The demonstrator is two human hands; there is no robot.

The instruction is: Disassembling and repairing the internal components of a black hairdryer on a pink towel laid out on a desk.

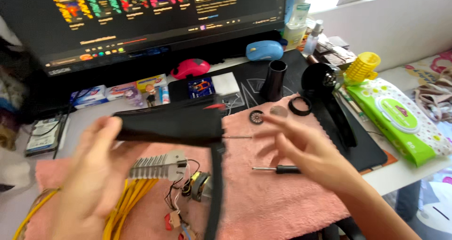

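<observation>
Monitor (141, 18) fills the top of the view, dark with coloured blocks on its screen, standing at the back of the tabletop (94, 113). Below it a pink towel (282, 202) covers most of the near tabletop, with a black mat (362, 150) under its far right edge.

On the right lies a green pack of wipes (400, 120), and beside it a yellow hair roller (362, 66). Next to that sits a black hair dryer body (329, 89), with a black nozzle tube (274, 80) standing upright just left of it.

The left hand (89, 178) holds up a black casing shell (169, 124) above the towel, fingers wrapped round its left end, the grip pressed onto it. The shell is blurred. Under it on the towel lies a heating coil unit (157, 167) with wires, and a small motor (200, 186) just to its right. Yellow cords (127, 197) run out below the left hand.

The right hand (301, 150) hovers over the towel with its fingers spread, holding nothing, just right of the shell.

A blue mouse (264, 50) and a red mouse (189, 68) rest near the monitor's foot. A black ring (300, 105), a small fan wheel (256, 117) and a screwdriver (278, 169) lie on the towel near the right hand.
</observation>
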